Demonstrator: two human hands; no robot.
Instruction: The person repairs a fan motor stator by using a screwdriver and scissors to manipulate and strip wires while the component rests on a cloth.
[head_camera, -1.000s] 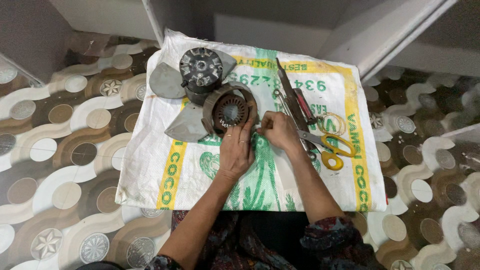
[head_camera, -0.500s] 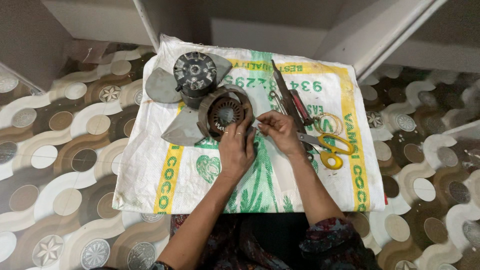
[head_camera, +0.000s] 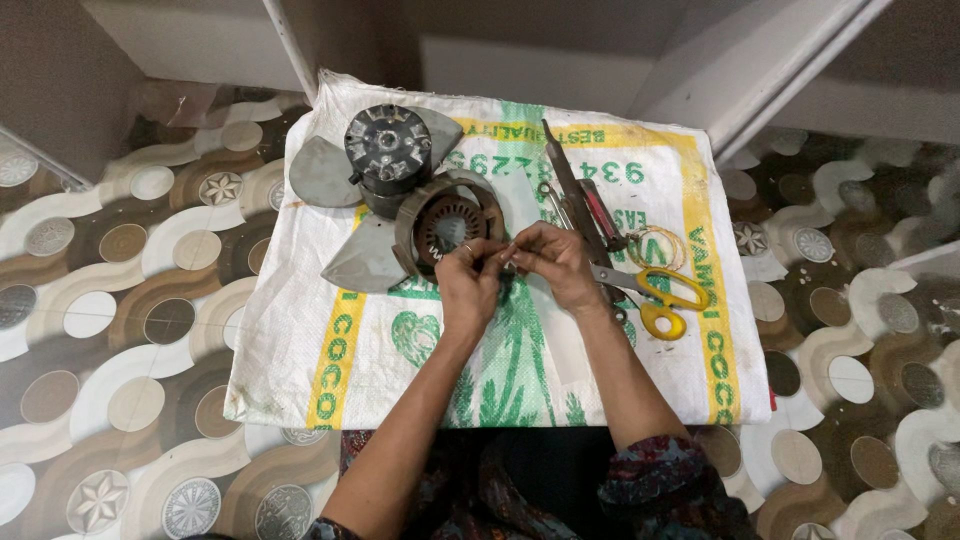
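Patterned floor (head_camera: 120, 330): brown and cream swirls, with everything laid out on it.
Sack (head_camera: 600, 380): white woven plastic with green and yellow print, spread flat as a work mat.
Fan blades (head_camera: 325, 175): grey metal, lying at the far left of the sack, with a dark round motor part (head_camera: 387, 145) sitting on top.
Motor ring (head_camera: 440, 225): rusty brown, wound with wire; it lies mid-sack, just beyond the hands. I judge it heavy and stiff, its fine windings fragile, so best gripped by the outer rim.
Scissors (head_camera: 655, 290): yellow handles, right of the hands, beside long dark tools (head_camera: 575, 195).
Left hand (head_camera: 468, 285): fingertips pinched on something small at the ring's near edge; too tiny to identify.
Right hand (head_camera: 548, 262): fingertips pinched too, meeting the left.
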